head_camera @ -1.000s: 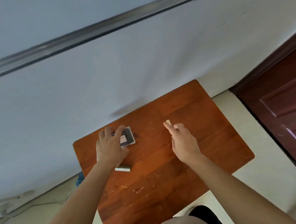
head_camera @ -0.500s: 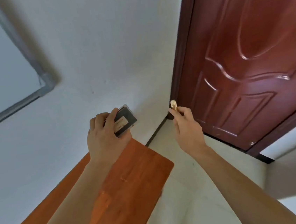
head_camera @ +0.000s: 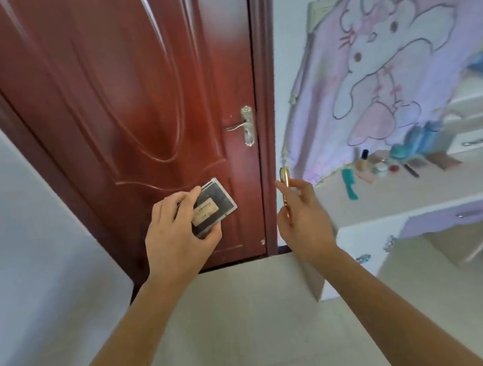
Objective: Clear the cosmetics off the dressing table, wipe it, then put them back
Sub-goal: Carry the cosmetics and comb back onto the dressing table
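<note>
Left hand [head_camera: 178,243]: grasping a dark flat palette [head_camera: 214,208], thumb on top.
Right hand [head_camera: 305,220]: pinching a slim gold tube [head_camera: 285,184] upright.

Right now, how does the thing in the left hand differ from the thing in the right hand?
The left hand holds a flat, rectangular dark case with a pale label, while the right hand holds a slim, golden item with a rounded top. The dark case is broad and sticks out past the fingers; the golden item is narrow and mostly hidden by them. The case lies tilted, the golden item stands nearly upright. Both are carried in the air before the door.
</note>
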Demonstrator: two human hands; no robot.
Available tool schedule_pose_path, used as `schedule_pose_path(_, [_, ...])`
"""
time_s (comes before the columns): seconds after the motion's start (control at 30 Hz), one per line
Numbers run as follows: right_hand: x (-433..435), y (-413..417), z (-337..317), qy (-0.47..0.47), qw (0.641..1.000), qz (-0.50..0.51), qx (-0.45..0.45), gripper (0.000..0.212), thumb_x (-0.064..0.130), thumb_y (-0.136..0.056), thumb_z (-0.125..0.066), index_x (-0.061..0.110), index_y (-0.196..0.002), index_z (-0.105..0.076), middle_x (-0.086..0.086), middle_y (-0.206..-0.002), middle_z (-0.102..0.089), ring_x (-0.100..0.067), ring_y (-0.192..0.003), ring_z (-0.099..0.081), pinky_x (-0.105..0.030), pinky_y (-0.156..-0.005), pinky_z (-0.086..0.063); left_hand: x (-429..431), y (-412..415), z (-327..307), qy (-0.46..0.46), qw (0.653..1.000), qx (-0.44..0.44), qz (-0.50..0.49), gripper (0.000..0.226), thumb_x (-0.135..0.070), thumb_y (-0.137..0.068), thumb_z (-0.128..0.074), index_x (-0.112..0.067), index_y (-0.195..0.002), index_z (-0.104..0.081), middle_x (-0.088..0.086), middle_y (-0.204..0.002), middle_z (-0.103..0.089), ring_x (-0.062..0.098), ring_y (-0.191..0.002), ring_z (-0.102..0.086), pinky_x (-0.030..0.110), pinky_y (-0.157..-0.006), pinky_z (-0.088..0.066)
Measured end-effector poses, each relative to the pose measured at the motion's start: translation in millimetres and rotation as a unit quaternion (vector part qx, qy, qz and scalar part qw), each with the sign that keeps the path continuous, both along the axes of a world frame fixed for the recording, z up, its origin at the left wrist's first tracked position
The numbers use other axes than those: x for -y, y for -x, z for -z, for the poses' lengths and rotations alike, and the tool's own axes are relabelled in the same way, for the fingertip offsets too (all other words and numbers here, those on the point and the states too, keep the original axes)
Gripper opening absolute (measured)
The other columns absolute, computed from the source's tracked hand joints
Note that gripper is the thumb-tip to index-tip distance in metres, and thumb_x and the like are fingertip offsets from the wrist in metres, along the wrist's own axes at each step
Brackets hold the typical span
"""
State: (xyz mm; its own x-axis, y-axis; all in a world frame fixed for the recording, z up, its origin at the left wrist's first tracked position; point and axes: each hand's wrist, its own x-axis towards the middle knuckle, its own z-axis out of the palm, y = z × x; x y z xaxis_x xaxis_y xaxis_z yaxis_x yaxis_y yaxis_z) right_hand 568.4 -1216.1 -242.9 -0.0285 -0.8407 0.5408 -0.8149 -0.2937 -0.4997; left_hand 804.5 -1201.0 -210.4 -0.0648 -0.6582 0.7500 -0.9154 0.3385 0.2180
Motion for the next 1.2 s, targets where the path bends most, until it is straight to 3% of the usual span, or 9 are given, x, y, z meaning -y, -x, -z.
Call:
schedule_pose_path(0.23, [17.7, 147.2, 11.1, -0.005, 0.984, 0.175, -0.003, 0.056, 0.001, -0.082, -0.063, 0.012, -0.136, -0.055, -0.016, -0.130, -0.051, -0.032, -0.062, -0.062, -0.024, -0.049, -0.037, 104.2, 172.7, 17.2, -0.032, 0.986, -0.002, 0.163, 0.065, -0.032, -0.067, -0.077, -0.023, -0.128, -0.057, -0.008, -0.117, -0.054, 0.021, -0.108, -0.051, 0.033, -0.079, -0.050])
schedule_pose_path(0.33, [38.9, 199.0, 11.9, -0.023, 0.971, 0.236, -0.025, 0.058, 0.008, -0.085, -0.066, 0.018, -0.140, -0.050, -0.012, -0.133, -0.048, -0.030, -0.067, -0.065, -0.029, -0.045, -0.046, 144.6, 234.3, 23.4, -0.039, 0.975, -0.007, 0.217, 0.064, -0.032, -0.068, -0.077, -0.022, -0.128, -0.058, -0.004, -0.119, -0.057, 0.021, -0.110, -0.051, 0.035, -0.080, -0.051])
schedule_pose_path(0.4, [58.5, 229.8, 11.2, -0.043, 0.959, 0.279, -0.030, 0.058, 0.012, -0.087, -0.065, 0.020, -0.142, -0.047, -0.010, -0.137, -0.046, -0.031, -0.070, -0.067, -0.038, -0.050, -0.055, 174.9, 271.5, 27.4, -0.062, 0.967, -0.021, 0.248, 0.065, -0.032, -0.068, -0.078, -0.022, -0.128, -0.057, -0.004, -0.119, -0.057, 0.021, -0.110, -0.051, 0.036, -0.076, -0.053])
schedule_pose_path(0.57, [94.5, 300.8, 5.6, -0.062, 0.940, 0.331, -0.059, 0.059, 0.014, -0.087, -0.066, 0.019, -0.142, -0.048, -0.010, -0.137, -0.046, -0.032, -0.071, -0.065, -0.034, -0.052, -0.052, 238.8, 361.4, 32.0, -0.100, 0.942, -0.032, 0.318, 0.068, -0.027, -0.067, -0.080, -0.022, -0.130, -0.053, -0.005, -0.122, -0.057, 0.022, -0.112, -0.050, 0.037, -0.062, -0.055])
schedule_pose_path(0.73, [106.6, 376.7, 14.3, -0.075, 0.904, 0.421, -0.011, 0.057, 0.013, -0.086, -0.064, 0.018, -0.142, -0.049, -0.009, -0.138, -0.043, -0.033, -0.084, -0.065, -0.042, -0.058, -0.056, 280.4, 458.0, 39.3, -0.112, 0.908, 0.000, 0.404, 0.073, -0.028, -0.067, -0.079, -0.023, -0.133, -0.049, -0.002, -0.123, -0.057, 0.022, -0.108, -0.051, 0.033, -0.065, -0.052])
schedule_pose_path(0.93, [119.2, 473.9, 48.3, -0.095, 0.880, 0.464, 0.029, 0.062, 0.017, -0.087, -0.065, 0.024, -0.145, -0.043, -0.003, -0.140, -0.038, -0.026, -0.094, -0.063, -0.041, -0.063, -0.057, 315.3, 567.3, 72.2, -0.130, 0.893, 0.036, 0.430, 0.068, -0.041, -0.070, -0.070, -0.027, -0.133, -0.049, -0.008, -0.123, -0.055, 0.017, -0.110, -0.050, 0.028, -0.069, -0.051])
schedule_pose_path(1.07, [141.0, 551.8, 75.5, -0.105, 0.886, 0.451, 0.036, 0.061, 0.016, -0.087, -0.066, 0.023, -0.144, -0.044, -0.004, -0.140, -0.038, -0.028, -0.096, -0.064, -0.038, -0.061, -0.053, 338.2, 638.3, 100.5, -0.139, 0.900, 0.058, 0.409, 0.069, -0.046, -0.069, -0.068, -0.028, -0.132, -0.047, -0.009, -0.122, -0.055, 0.014, -0.109, -0.050, 0.024, -0.069, -0.049])
schedule_pose_path(1.2, [170.4, 629.3, 95.1, -0.148, 0.893, 0.422, 0.052, 0.061, 0.015, -0.088, -0.064, 0.020, -0.145, -0.044, -0.007, -0.142, -0.038, -0.031, -0.095, -0.065, -0.041, -0.063, -0.055, 361.0, 702.4, 121.0, -0.175, 0.909, 0.079, 0.369, 0.066, -0.046, -0.069, -0.071, -0.025, -0.128, -0.050, -0.005, -0.118, -0.061, 0.018, -0.107, -0.055, 0.039, -0.087, -0.052])
